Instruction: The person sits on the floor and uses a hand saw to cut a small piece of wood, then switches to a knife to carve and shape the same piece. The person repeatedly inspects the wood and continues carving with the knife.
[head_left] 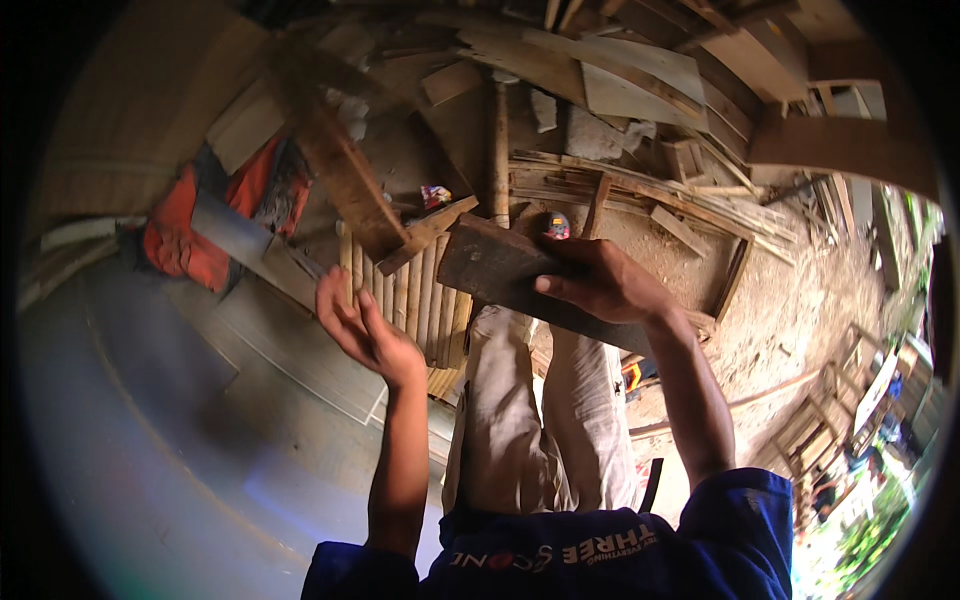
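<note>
My right hand (610, 285) grips a dark wooden board (510, 270) above my knees, its thumb lying over the near face. The fingers behind the board are hidden. My left hand (365, 335) is raised to the left of the board and apart from it, fingers spread, with nothing plainly in them. Just beyond its fingertips shows a thin grey pointed shape (305, 262), whose kind I cannot make out. Below and ahead lies a slatted bamboo bench (425, 290), with a short wooden block (428, 236) tilted at its far end.
A long brown plank (345, 175) slants down toward the bench. Behind the board sits a small red and dark object (557, 226), and a red packet (435, 195) lies farther off. Orange-red cloth (185, 235) hangs at left. Thin wood strips (640, 185) are piled at right.
</note>
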